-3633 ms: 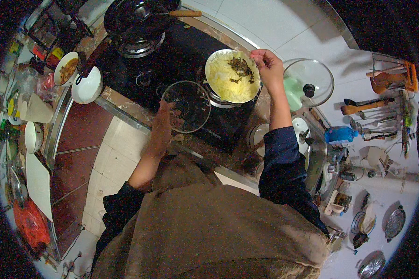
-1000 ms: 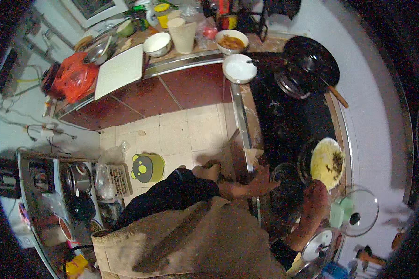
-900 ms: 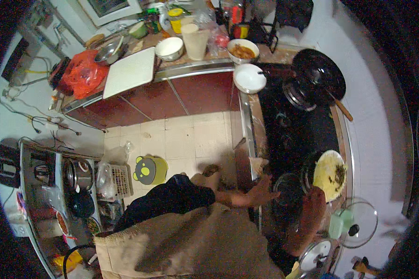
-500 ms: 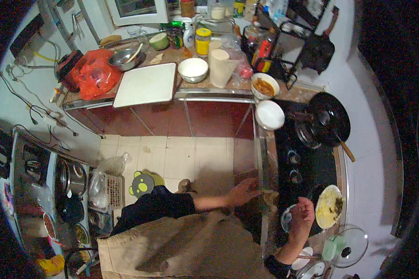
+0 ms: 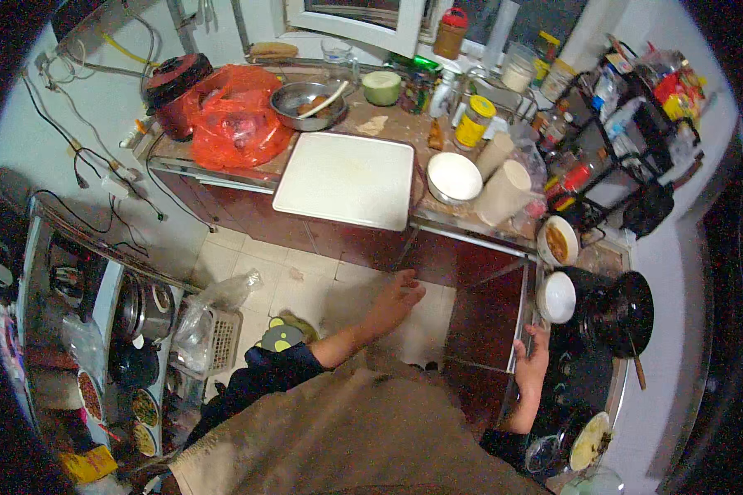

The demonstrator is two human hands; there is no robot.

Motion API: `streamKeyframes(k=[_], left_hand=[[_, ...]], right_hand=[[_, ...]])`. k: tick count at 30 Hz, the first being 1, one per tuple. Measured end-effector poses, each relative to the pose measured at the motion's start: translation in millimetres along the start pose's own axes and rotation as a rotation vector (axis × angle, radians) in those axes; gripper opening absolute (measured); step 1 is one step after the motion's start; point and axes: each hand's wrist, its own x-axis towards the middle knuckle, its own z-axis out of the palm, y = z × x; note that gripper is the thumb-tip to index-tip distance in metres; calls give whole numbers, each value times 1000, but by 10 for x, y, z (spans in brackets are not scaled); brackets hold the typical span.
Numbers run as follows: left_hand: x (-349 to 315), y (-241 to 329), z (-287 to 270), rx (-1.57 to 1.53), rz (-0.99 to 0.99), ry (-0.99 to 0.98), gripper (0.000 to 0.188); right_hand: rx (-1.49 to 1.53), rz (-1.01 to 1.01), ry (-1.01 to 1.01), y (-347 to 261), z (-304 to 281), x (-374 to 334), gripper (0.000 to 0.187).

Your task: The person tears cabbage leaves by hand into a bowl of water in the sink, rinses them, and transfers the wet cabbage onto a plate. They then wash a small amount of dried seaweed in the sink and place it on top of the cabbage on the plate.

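Note:
My left hand point(image 5: 398, 301) hangs in the air over the floor, in front of the red-brown cabinets, its fingers loosely spread with nothing in them. At the stove counter's edge is my right hand point(image 5: 532, 356), empty, fingers apart, just below a white bowl point(image 5: 557, 297). I cannot tell whether it touches the counter edge. A bowl of orange-brown food point(image 5: 558, 241) stands behind the white one. To the right, a black wok point(image 5: 623, 309) with a wooden handle sits on the black stove point(image 5: 582, 375). Nearer me lies a plate of yellow food point(image 5: 590, 443) with dark bits.
On the far counter are a white cutting board point(image 5: 344, 180), another white bowl point(image 5: 454, 177), a metal bowl point(image 5: 305, 107), a red plastic bag point(image 5: 238, 120) and a yellow-labelled jar point(image 5: 474, 124). A black rack point(image 5: 590, 157) holds bottles. Shelves and a white basket point(image 5: 224, 342) stand left.
My view has turned toward the far counter. My right hand has moved from over the stove to the counter edge by the white bowl; my left hand has lifted away from the cabinet side.

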Motion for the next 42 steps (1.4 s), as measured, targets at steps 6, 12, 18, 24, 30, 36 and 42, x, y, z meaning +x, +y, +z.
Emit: streamKeyframes(k=[6,12,18,24,30,36,42], left_hand=[[475,331,-554,-106,-26,209,50],[1309,238,-1091,24,112,330,46],[1997,770,-1598,232,24,466,50],[2584,885,-2051,511,40,585,53],[3251,761,-2826,798,65,603,46],[4095,595,-3248,1277,-64,420,35],[4241,105,-4516,1156,156,29,45]], right_hand=[[310,64,-202,-183,415,753,36],[539,102,-222,-4,1078,1503,43],[411,36,-400,-275,1323,2066,41],[219,88,-516,-307,1373,2363,34],[297,68,-464,-92,1522,2360,29],[1237,698,-353,-177,1392,2381,22],[1628,914,-288,-315,1228,2675,33]])
